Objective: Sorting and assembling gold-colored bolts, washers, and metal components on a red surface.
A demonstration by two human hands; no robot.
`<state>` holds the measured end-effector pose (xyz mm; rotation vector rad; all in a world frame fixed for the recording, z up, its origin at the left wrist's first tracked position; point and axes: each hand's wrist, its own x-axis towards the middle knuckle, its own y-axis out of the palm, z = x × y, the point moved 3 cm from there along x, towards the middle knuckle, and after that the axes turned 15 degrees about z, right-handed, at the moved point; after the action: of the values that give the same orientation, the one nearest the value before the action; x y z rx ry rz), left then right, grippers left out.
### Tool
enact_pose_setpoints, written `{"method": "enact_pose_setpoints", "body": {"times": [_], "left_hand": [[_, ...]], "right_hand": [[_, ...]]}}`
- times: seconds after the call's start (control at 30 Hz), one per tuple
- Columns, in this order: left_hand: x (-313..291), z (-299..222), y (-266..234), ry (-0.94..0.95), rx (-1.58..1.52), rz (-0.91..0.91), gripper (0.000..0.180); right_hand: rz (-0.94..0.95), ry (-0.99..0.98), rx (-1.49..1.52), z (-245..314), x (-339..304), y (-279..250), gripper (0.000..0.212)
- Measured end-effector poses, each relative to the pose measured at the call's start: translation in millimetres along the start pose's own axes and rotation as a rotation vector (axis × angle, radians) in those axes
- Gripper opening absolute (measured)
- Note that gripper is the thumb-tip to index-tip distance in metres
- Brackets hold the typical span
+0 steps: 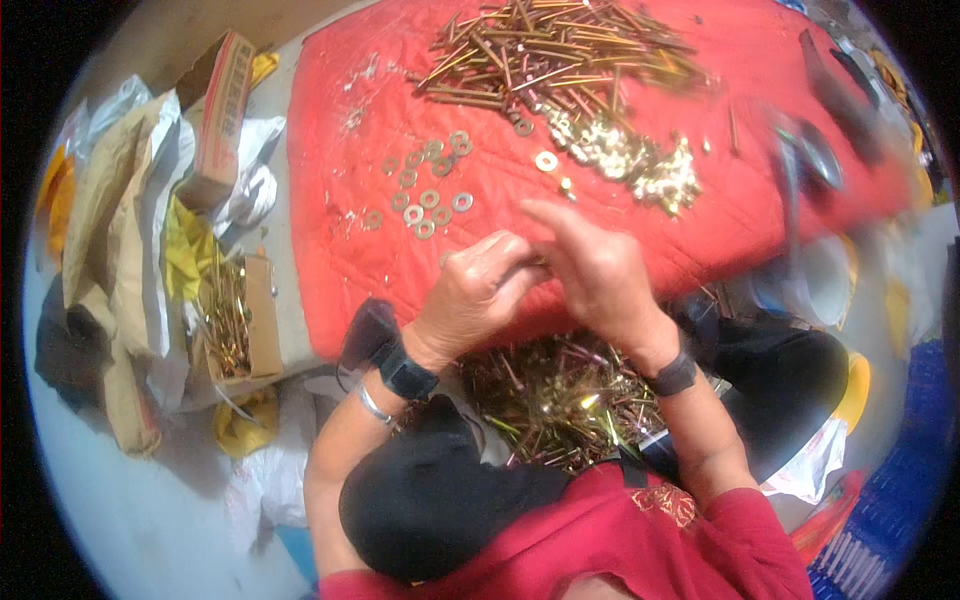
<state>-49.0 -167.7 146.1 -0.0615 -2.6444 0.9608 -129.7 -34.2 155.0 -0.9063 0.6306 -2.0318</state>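
My left hand point(482, 290) and my right hand point(603, 272) meet over the near edge of a red quilted cloth point(330, 240). The left fingers are curled into a pinch; what they hold is hidden. The right hand is blurred, one finger stretched forward and the others bent in toward the left hand, so its grip is unclear. Just beyond lie several flat metal washers point(428, 199) and one loose washer point(545, 161). A pile of small gold-coloured nuts point(640, 160) sits to the right, below a large heap of long brass-coloured bolts point(550, 50).
Below my hands, a mass of bolts point(570, 400) lies near my lap. At left stand a small cardboard box of bolts point(262, 320), an upright carton point(222, 120) and brown paper sacks point(120, 240). A pale bucket point(815, 280) and blue crates point(900, 480) are at right.
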Motion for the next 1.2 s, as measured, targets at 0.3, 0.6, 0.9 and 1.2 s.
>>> {"method": "enact_pose_setpoints", "body": {"times": [0.3,0.6,0.9,1.2], "left_hand": [[-12,-14,-9,0.189,-0.215,0.386,0.025],[-201,4,-110,-0.580,-0.132,-0.689,0.020],[-513,95,143,-1.531,-0.428,-0.471,0.043],[-523,143,237,-1.887,0.093,-0.506,0.118]], "right_hand": [[0.672,0.344,0.663,1,-21,-33,0.028],[0.368,0.449,0.244,-41,-31,-25,0.024],[0.264,0.463,0.369,-84,-37,8,0.019],[0.223,0.380,0.179,-75,-34,17,0.022]]}}
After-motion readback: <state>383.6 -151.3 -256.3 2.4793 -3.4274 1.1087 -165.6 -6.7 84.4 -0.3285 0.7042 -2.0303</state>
